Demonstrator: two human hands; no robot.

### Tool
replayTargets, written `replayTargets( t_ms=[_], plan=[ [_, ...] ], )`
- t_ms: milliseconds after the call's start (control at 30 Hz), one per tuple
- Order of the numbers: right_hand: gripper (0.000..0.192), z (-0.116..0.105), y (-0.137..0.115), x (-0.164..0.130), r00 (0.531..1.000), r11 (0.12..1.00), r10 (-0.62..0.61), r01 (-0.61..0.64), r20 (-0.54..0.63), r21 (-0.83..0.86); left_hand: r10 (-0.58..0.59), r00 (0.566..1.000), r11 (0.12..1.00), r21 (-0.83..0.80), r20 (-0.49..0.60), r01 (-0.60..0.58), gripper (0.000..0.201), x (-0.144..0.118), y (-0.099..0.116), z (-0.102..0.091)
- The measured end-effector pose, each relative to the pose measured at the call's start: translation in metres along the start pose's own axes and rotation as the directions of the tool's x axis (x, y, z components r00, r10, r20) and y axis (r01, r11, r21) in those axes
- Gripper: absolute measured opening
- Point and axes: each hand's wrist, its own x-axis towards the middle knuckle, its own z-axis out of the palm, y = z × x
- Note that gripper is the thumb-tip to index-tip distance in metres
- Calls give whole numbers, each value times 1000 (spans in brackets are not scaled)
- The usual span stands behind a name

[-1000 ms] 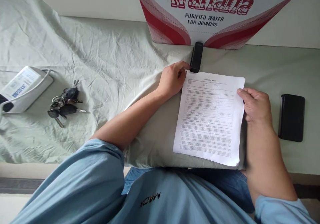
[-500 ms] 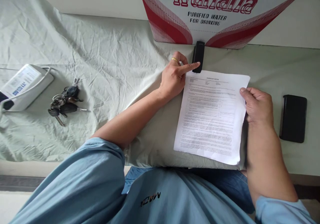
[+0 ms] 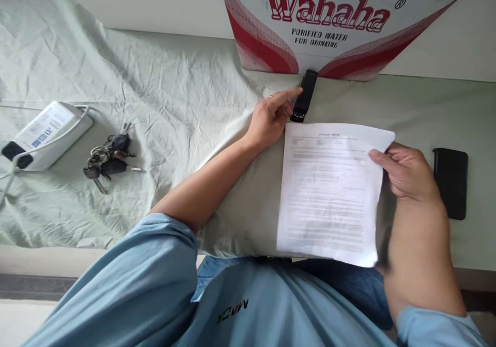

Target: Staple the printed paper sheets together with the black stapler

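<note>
My right hand (image 3: 411,170) pinches the upper right edge of a white printed sheet of paper (image 3: 329,197), thumb on top and fingers underneath. Small lines of print cover the sheet, which is slightly bent near my grip. Just beyond its top edge, a black stapler (image 3: 307,93) lies tilted, its metal jaw end toward the paper. My left hand (image 3: 269,114), with a ring on one finger, rests to the left of the stapler. Its index finger stretches out to touch the stapler's side, while the other fingers are loosely curled and the thumb is hidden.
Behind the stapler stands a Wahaha water carton (image 3: 325,52) against the wall. A black phone-like object (image 3: 450,182) lies right of my right hand. On the wrinkled cloth (image 3: 186,94) to the left are a bunch of keys (image 3: 110,157) and a white box with a cable (image 3: 48,135).
The paper has slid slightly toward me and right with my right hand, away from the stapler's jaw. My left index finger has shifted from the stapler's top to its side; the stapler tilts more.
</note>
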Motion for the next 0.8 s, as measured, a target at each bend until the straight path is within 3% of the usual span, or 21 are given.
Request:
replayTargets(
  t_ms=[133, 233, 333, 433, 533, 633, 800],
  plan=[
    [56, -17, -2, -3, 994, 997, -72, 74, -80, 14, -139, 990, 966, -219, 1, 136, 35, 0, 11, -5],
    [59, -15, 1, 0, 989, 996, -89, 91, -122, 18, -223, 968, 932, -267, 111, 245, 63, -3, 24, -10],
    [59, -8, 6, 3, 987, 996, -86, 89, -133, 22, -195, 938, 935, -234, 287, 266, 76, -4, 30, -17],
    [59, -3, 11, 6, 982, 994, -86, 95, -169, 47, -108, 898, 969, -157, 427, 191, 70, -1, 28, -22],
    [64, 0, 16, 10, 976, 990, -100, 117, -196, 76, -83, 904, 988, -83, 419, 129, 66, 3, 22, -22],
    [66, 2, 20, 13, 966, 985, -126, 149, -227, 90, -69, 922, 990, -89, 382, 111, 80, 5, 18, -21],
    [50, -5, 23, 14, 949, 979, -204, 201, -239, -36, -31, 931, 981, -167, 363, 98, 92, 4, 21, -20]
  ],
)
